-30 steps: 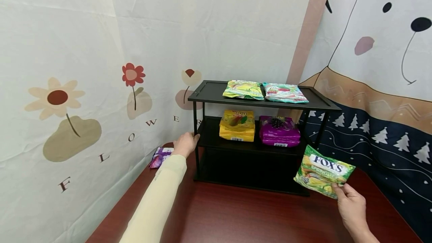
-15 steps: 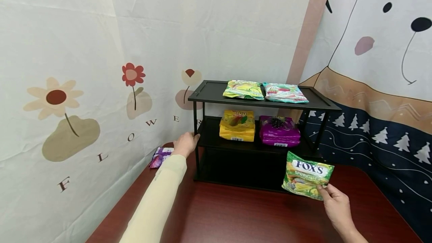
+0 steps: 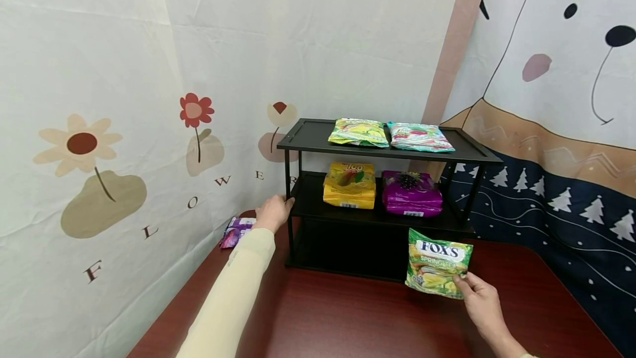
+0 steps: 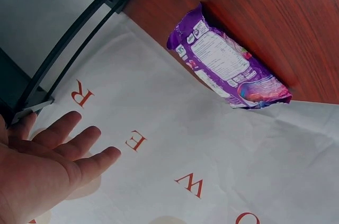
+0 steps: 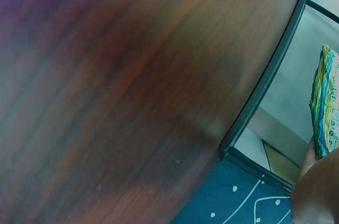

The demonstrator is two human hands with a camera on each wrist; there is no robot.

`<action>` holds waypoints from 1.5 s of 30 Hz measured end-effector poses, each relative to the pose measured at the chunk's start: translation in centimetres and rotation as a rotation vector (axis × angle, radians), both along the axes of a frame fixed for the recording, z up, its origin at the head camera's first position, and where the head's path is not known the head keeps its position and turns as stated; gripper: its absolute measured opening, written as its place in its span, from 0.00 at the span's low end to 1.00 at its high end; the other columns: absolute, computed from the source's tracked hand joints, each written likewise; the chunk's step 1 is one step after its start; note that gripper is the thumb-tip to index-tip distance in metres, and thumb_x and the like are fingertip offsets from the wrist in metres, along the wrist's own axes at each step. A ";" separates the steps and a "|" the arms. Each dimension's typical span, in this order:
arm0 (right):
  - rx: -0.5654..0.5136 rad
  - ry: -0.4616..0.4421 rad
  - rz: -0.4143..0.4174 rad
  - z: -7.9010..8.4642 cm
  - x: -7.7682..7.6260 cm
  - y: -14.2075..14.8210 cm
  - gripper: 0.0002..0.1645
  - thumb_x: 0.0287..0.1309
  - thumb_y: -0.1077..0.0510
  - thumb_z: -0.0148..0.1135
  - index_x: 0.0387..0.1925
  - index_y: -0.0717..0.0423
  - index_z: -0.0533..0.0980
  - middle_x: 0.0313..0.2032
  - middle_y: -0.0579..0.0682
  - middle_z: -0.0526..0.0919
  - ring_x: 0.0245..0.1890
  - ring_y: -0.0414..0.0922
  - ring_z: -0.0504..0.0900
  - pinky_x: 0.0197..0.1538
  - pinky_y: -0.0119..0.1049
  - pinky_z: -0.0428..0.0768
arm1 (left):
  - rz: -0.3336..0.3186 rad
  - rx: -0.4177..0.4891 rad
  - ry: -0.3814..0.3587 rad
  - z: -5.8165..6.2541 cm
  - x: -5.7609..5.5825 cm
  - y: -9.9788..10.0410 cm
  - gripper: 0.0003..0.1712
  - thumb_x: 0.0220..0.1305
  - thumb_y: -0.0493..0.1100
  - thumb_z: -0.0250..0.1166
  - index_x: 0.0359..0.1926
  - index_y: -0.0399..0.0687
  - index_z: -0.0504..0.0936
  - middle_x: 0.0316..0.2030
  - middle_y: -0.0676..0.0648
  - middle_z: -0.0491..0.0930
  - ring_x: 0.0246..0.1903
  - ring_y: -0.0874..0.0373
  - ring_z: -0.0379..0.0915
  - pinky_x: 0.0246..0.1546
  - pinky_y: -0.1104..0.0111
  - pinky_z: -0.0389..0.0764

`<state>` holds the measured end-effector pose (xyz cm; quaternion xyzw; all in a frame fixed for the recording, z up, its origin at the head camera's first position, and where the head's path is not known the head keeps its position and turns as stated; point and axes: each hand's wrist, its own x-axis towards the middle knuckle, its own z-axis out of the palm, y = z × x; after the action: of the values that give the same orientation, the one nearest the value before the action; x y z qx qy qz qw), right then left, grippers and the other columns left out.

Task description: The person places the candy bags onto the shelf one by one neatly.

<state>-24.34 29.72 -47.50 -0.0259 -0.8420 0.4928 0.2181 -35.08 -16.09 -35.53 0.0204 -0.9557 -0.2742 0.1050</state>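
Observation:
My right hand (image 3: 484,305) pinches the lower right corner of a green candy bag (image 3: 437,264) marked FOX'S, in front of a black tiered rack (image 3: 310,131). The bag is upright, its printed front facing me. In the right wrist view only the side of the candy bag (image 5: 324,102) and part of the hand (image 5: 318,192) show. My left hand (image 3: 272,213) touches the rack's left post at middle-shelf height. Its fingers (image 4: 77,144) are spread and mostly straight in the left wrist view; the thumb is largely hidden there.
The top shelf bears a yellow-green bag (image 3: 359,132) and a teal bag (image 3: 419,137). Below them stand a yellow bag (image 3: 349,185) and a purple bag (image 3: 411,194). Left of the rack, a purple packet (image 3: 236,232) lies on the red-brown table (image 3: 348,314), against the fabric wall (image 3: 149,43).
My right hand has moved left with the green candy bag, from beside the rack's right end to before its lower right part. The bag has turned more upright. The left hand has stayed put.

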 end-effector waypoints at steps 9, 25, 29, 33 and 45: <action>-0.042 -0.137 0.076 -0.3 -0.6 -0.3 0.18 0.72 0.56 0.56 0.50 0.68 0.80 0.32 0.48 0.84 0.29 0.35 0.73 0.33 0.32 0.72 | -0.003 0.010 0.001 0.2 0.2 0.1 0.26 0.78 0.52 0.49 0.64 0.41 0.76 0.59 0.36 0.78 0.60 0.35 0.70 0.63 0.34 0.54; -0.142 -0.288 0.181 -0.3 -2.7 -1.9 0.28 0.75 0.56 0.51 0.66 0.73 0.67 0.49 0.59 0.82 0.40 0.33 0.78 0.41 0.29 0.77 | 0.000 0.009 0.004 0.2 0.2 0.1 0.25 0.78 0.51 0.50 0.64 0.42 0.77 0.58 0.36 0.78 0.60 0.35 0.71 0.62 0.34 0.56; -0.162 -0.323 0.215 -0.3 -3.3 -2.2 0.32 0.76 0.55 0.47 0.70 0.74 0.60 0.59 0.68 0.75 0.53 0.49 0.78 0.53 0.41 0.77 | -0.003 0.012 0.012 0.3 0.2 0.1 0.24 0.78 0.51 0.50 0.63 0.42 0.78 0.56 0.37 0.79 0.59 0.36 0.72 0.61 0.34 0.57; -0.174 -0.353 0.257 -0.3 -4.0 -2.6 0.36 0.77 0.54 0.44 0.72 0.76 0.51 0.70 0.74 0.55 0.69 0.67 0.57 0.64 0.60 0.65 | -0.007 0.012 0.015 0.3 0.3 0.1 0.24 0.78 0.51 0.50 0.63 0.42 0.78 0.56 0.37 0.79 0.58 0.36 0.72 0.61 0.34 0.57; 0.152 -0.288 0.212 -0.4 -5.2 -3.2 0.33 0.77 0.56 0.41 0.72 0.76 0.53 0.67 0.77 0.59 0.55 0.69 0.72 0.52 0.58 0.74 | -0.008 0.025 0.004 -0.1 0.0 0.0 0.24 0.78 0.52 0.50 0.62 0.42 0.79 0.56 0.37 0.80 0.59 0.36 0.71 0.63 0.33 0.54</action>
<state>-29.58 26.55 -47.91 0.0090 -0.8974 0.4391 0.0435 -35.08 -16.11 -35.59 0.0173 -0.9521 -0.2867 0.1054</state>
